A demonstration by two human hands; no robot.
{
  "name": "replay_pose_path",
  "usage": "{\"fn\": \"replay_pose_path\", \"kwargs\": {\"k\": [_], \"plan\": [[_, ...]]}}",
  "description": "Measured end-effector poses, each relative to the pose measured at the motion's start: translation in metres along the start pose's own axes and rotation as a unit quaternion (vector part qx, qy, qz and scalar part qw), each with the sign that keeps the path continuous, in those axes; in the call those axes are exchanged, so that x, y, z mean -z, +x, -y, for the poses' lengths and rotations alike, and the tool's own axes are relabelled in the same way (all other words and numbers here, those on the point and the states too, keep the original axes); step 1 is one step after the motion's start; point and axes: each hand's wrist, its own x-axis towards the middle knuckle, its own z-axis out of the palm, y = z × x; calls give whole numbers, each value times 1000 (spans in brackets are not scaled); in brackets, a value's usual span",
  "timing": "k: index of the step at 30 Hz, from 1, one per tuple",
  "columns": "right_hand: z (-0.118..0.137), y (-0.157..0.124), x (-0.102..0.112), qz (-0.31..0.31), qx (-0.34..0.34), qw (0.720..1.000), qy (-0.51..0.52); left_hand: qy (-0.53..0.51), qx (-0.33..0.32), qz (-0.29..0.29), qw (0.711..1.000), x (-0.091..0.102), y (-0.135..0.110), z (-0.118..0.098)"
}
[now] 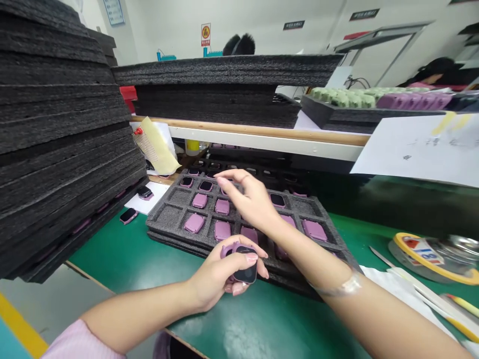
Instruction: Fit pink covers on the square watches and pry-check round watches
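My left hand (220, 271) is closed round a purple smartwatch case with a black screen (246, 275), the thumb lying across its face. Another purple edge shows behind it, and I cannot tell how many cases are in the hand. My right hand (250, 197) reaches over the black foam tray (164, 215), its fingers stretched out above the back rows, with nothing visible in them. Purple watch cases sit in the tray's compartments, some back up, like the one at front left (194, 223), others with dark screens up (205, 186). My right hand and forearm hide several compartments.
Tall stacks of black foam trays (63, 124) rise at left. A shelf (262, 137) crosses above the tray. Two loose watches (128, 215) (145, 193) lie at left. At right are a tape roll (430, 257), a thin blade tool (415, 286) and white tissue (389, 279).
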Motion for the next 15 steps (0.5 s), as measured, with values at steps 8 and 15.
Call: {"fn": "replay_pose_path", "kwargs": {"k": [8, 15], "plan": [[21, -83, 58, 97, 161, 982, 36, -127, 12, -22, 992, -1, 6, 0], [19, -97, 53, 36, 191, 981, 4, -128, 39, 9, 991, 4, 9, 0]]}}
